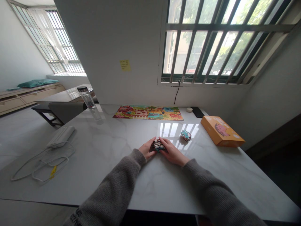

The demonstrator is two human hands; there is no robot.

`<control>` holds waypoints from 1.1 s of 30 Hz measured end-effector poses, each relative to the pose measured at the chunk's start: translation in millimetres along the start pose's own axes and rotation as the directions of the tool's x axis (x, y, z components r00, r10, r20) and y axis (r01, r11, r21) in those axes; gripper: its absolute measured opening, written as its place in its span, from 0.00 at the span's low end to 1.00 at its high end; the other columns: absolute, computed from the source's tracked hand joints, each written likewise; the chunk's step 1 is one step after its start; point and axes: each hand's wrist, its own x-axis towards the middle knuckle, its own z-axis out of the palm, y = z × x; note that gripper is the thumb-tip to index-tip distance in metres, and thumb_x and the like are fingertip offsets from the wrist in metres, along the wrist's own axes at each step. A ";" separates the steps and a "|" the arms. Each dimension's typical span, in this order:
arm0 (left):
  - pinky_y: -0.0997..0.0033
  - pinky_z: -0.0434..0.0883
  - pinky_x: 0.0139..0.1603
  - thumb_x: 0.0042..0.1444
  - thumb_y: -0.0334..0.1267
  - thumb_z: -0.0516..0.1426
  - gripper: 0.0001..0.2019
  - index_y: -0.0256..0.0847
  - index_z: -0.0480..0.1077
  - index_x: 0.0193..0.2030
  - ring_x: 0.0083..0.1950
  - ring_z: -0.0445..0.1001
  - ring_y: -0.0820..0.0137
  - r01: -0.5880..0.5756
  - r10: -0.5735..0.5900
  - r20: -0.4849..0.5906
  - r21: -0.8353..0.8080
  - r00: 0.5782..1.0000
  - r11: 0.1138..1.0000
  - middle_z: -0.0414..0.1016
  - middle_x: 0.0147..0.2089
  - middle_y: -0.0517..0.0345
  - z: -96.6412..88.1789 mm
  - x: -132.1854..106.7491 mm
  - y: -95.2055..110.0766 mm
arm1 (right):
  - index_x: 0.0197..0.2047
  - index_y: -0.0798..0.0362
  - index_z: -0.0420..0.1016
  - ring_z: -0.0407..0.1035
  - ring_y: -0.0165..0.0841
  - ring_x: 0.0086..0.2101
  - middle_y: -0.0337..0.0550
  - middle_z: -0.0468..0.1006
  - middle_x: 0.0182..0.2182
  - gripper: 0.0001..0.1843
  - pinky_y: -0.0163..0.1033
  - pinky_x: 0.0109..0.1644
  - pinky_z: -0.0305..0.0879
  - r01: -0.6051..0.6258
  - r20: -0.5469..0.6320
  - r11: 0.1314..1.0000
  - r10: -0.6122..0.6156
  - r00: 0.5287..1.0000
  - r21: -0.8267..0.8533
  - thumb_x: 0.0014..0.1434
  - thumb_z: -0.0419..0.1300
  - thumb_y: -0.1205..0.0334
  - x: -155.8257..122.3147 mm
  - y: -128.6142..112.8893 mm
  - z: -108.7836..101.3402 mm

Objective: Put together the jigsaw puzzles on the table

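Note:
Between my two hands is a stack of puzzle pieces (159,144), its layered edges facing me. My left hand (148,148) presses on the stack's left side. From the right, my right hand (172,152) closes against the same stack. A smaller pile of puzzle pieces (186,135), blue and pink on top, lies on the table to the right of my hands. Farther back, against the wall, a long colourful animal picture sheet (148,113) is spread flat.
An orange box (222,131) stands on the table's right side, near a black phone (197,112) and a small white round object (189,110). At the left are a white power strip (61,137) with a looped cable (67,160) and a clear bottle (87,98). A marble-patterned table (113,175) extends underneath.

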 end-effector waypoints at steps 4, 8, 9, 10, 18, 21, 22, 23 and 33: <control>0.51 0.60 0.71 0.51 0.33 0.63 0.37 0.38 0.59 0.69 0.66 0.66 0.54 -0.012 0.011 -0.006 -0.041 1.000 0.999 0.67 0.66 0.44 1.8 0.0 3.0 | 0.73 0.47 0.53 0.64 0.44 0.60 0.54 0.67 0.60 0.38 0.53 0.66 0.61 -0.022 -0.004 0.999 0.022 1.000 0.033 0.62 0.58 0.67 1.0 -1.5 -1.7; 0.54 0.69 0.63 0.54 0.37 0.62 0.33 0.40 0.60 0.67 0.59 0.72 0.57 0.019 -0.024 -0.024 -0.178 0.999 0.984 0.69 0.62 0.44 3.4 0.9 5.5 | 0.70 0.49 0.59 0.69 0.43 0.55 0.52 0.72 0.57 0.32 0.52 0.62 0.65 -0.114 -0.025 0.978 0.120 0.992 0.174 0.63 0.59 0.61 3.4 -4.5 -8.6; 0.55 0.71 0.60 0.56 0.39 0.62 0.31 0.41 0.61 0.66 0.56 0.74 0.59 0.042 -0.048 -0.026 -0.195 0.999 0.980 0.69 0.60 0.45 4.0 1.0 5.9 | 0.69 0.50 0.61 0.70 0.42 0.53 0.52 0.73 0.57 0.31 0.52 0.60 0.67 -0.159 -0.017 0.964 0.167 0.986 0.213 0.64 0.58 0.59 3.8 -5.2 -10.3; 0.56 0.73 0.57 0.57 0.40 0.62 0.29 0.41 0.62 0.65 0.53 0.75 0.60 0.061 -0.067 -0.025 -0.196 0.997 0.979 0.70 0.59 0.46 4.7 1.0 6.4 | 0.68 0.51 0.62 0.71 0.42 0.52 0.51 0.74 0.56 0.30 0.51 0.58 0.68 -0.205 -0.003 0.948 0.212 0.977 0.244 0.64 0.58 0.57 4.2 -5.6 -11.7; 0.52 0.66 0.62 0.56 0.46 0.62 0.27 0.41 0.67 0.61 0.57 0.68 0.56 -0.054 0.062 -0.069 0.116 0.996 0.992 0.70 0.56 0.45 2.7 0.9 20.1 | 0.57 0.51 0.70 0.73 0.40 0.44 0.44 0.80 0.42 0.20 0.48 0.52 0.68 -0.381 0.002 0.906 0.388 0.922 0.186 0.65 0.55 0.53 5.6 -0.9 -10.7; 0.53 0.63 0.64 0.53 0.44 0.64 0.28 0.42 0.68 0.61 0.58 0.66 0.54 -0.149 0.168 -0.065 0.229 0.984 0.962 0.70 0.57 0.47 1.2 3.8 26.5 | 0.50 0.50 0.73 0.73 0.41 0.43 0.44 0.80 0.40 0.15 0.47 0.52 0.66 -0.410 -0.037 0.910 0.413 0.910 0.066 0.65 0.53 0.53 7.6 2.2 -9.2; 0.54 0.64 0.64 0.54 0.43 0.64 0.27 0.42 0.68 0.61 0.58 0.66 0.55 -0.162 0.182 -0.068 0.232 0.981 0.959 0.71 0.57 0.47 1.3 5.0 27.5 | 0.48 0.50 0.74 0.72 0.41 0.43 0.44 0.79 0.40 0.14 0.46 0.51 0.66 -0.405 -0.054 0.914 0.405 0.913 0.024 0.65 0.53 0.53 8.4 3.2 -8.7; 0.55 0.64 0.63 0.56 0.43 0.63 0.26 0.42 0.69 0.61 0.58 0.66 0.56 -0.167 0.188 -0.073 0.227 0.980 0.959 0.71 0.56 0.47 1.7 6.2 27.9 | 0.45 0.51 0.75 0.72 0.40 0.43 0.45 0.79 0.40 0.14 0.45 0.50 0.66 -0.399 -0.069 0.917 0.396 0.915 -0.019 0.66 0.53 0.53 9.1 4.1 -8.2; 0.54 0.66 0.59 0.55 0.41 0.63 0.22 0.43 0.69 0.57 0.55 0.67 0.56 -0.078 0.090 -0.068 0.154 0.994 0.985 0.72 0.54 0.49 5.0 9.1 19.7 | 0.51 0.52 0.74 0.70 0.40 0.47 0.49 0.74 0.45 0.17 0.44 0.54 0.63 -0.436 -0.084 0.895 0.429 0.899 -0.095 0.67 0.51 0.54 11.1 -3.1 -10.4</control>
